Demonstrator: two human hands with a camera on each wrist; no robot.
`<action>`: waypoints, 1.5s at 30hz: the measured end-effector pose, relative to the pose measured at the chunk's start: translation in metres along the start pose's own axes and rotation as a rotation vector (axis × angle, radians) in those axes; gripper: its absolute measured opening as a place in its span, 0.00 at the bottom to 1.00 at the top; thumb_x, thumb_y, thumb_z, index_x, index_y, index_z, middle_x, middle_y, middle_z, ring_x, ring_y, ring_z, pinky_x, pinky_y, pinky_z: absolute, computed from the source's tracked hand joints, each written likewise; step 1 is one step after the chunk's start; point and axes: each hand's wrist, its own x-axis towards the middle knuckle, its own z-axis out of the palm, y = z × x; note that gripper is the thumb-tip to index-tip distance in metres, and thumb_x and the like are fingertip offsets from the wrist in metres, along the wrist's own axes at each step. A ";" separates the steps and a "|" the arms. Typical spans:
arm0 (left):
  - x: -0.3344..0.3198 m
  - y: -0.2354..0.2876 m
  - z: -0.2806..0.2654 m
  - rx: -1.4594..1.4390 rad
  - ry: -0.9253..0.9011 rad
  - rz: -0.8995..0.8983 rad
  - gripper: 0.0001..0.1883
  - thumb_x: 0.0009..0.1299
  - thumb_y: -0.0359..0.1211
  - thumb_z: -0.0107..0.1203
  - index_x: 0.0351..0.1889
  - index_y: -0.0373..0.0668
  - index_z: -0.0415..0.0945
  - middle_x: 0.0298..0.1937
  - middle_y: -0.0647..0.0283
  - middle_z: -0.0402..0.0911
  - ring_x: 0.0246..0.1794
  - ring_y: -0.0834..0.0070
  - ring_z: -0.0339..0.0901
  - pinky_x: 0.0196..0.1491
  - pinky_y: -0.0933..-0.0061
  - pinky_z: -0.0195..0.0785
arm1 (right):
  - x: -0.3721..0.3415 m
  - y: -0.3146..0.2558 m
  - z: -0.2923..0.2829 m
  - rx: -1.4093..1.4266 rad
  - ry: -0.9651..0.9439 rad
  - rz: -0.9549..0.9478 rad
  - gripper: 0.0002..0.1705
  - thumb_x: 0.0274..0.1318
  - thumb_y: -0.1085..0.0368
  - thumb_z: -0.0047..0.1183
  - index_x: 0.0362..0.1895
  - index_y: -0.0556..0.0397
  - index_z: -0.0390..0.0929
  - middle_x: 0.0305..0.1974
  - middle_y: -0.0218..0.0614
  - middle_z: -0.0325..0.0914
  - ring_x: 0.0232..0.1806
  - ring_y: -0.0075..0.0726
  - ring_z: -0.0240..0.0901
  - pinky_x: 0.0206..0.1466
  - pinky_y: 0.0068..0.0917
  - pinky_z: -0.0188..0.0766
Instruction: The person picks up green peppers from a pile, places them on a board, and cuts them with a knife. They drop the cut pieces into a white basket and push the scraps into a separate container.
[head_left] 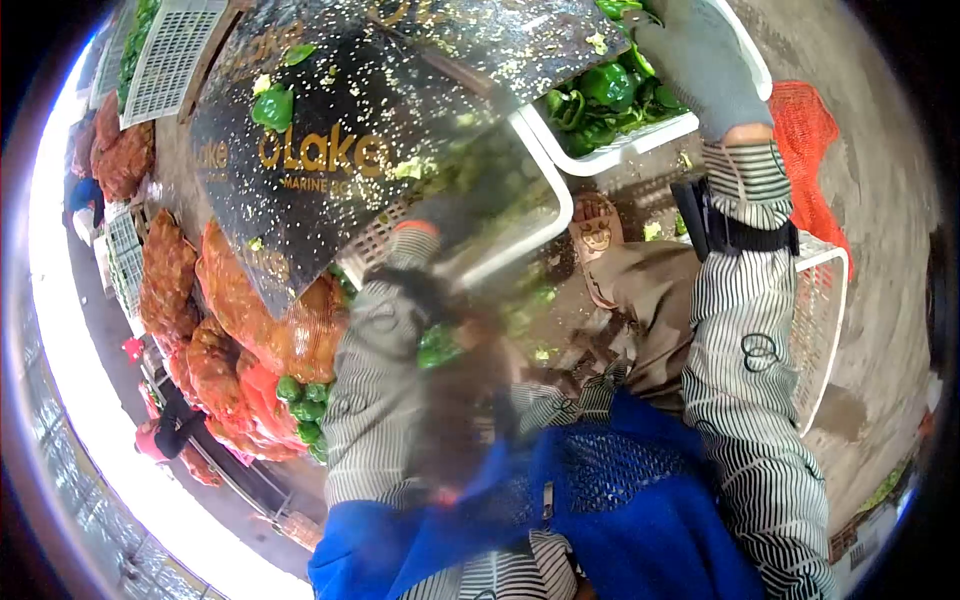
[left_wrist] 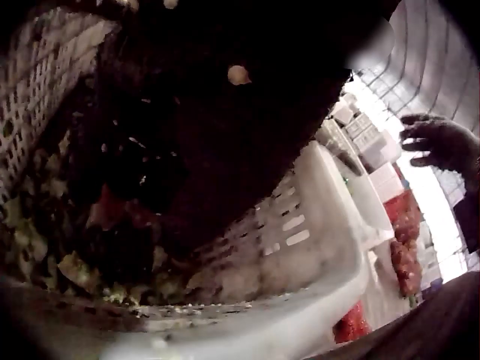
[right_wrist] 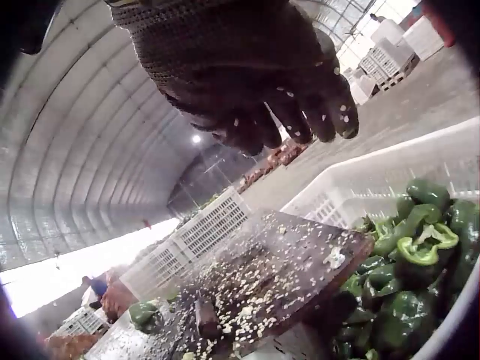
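Observation:
My right hand (head_left: 690,65), in a grey glove, is over a white crate of green peppers (head_left: 608,88). In the right wrist view the gloved hand (right_wrist: 255,75) has relaxed fingers, seeds stuck on them and nothing held. The left sleeve (head_left: 375,380) reaches toward a second white crate (head_left: 560,215) at the board's edge; the hand beyond its cuff is blurred and its fingers cannot be made out. A dark shape fills much of the left wrist view above scraps (left_wrist: 79,274). On the seed-strewn board (head_left: 340,225) lie a green pepper piece (head_left: 272,107) and a brown strip (head_left: 458,73).
Filled red and orange net bags (head_left: 265,300) lie left of the board, near whole green peppers (head_left: 303,400). A red net (head_left: 803,135) and a white crate (head_left: 825,330) are beside the right arm. A foot (head_left: 596,235) rests on the ground between the crates.

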 end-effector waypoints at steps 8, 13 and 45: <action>0.104 -0.040 0.018 0.182 -0.088 -0.118 0.34 0.63 0.51 0.63 0.65 0.52 0.68 0.60 0.50 0.76 0.57 0.55 0.76 0.61 0.58 0.68 | 0.002 0.018 0.025 0.170 -0.190 -0.030 0.25 0.48 0.77 0.48 0.55 0.60 0.75 0.46 0.54 0.79 0.51 0.53 0.75 0.56 0.40 0.69; 0.138 -0.040 0.040 0.217 -0.091 -0.136 0.34 0.62 0.51 0.64 0.65 0.51 0.68 0.59 0.50 0.76 0.57 0.54 0.76 0.61 0.58 0.68 | 0.002 -0.002 0.015 0.163 -0.208 0.015 0.23 0.50 0.78 0.51 0.54 0.61 0.77 0.49 0.54 0.79 0.53 0.50 0.75 0.59 0.34 0.69; -0.164 -0.014 0.059 -1.628 1.227 0.586 0.28 0.75 0.59 0.42 0.59 0.48 0.70 0.50 0.59 0.78 0.43 0.67 0.79 0.41 0.60 0.79 | -0.083 -0.180 0.070 0.896 -0.875 -0.448 0.29 0.55 0.64 0.59 0.62 0.55 0.71 0.54 0.46 0.76 0.58 0.44 0.73 0.60 0.39 0.72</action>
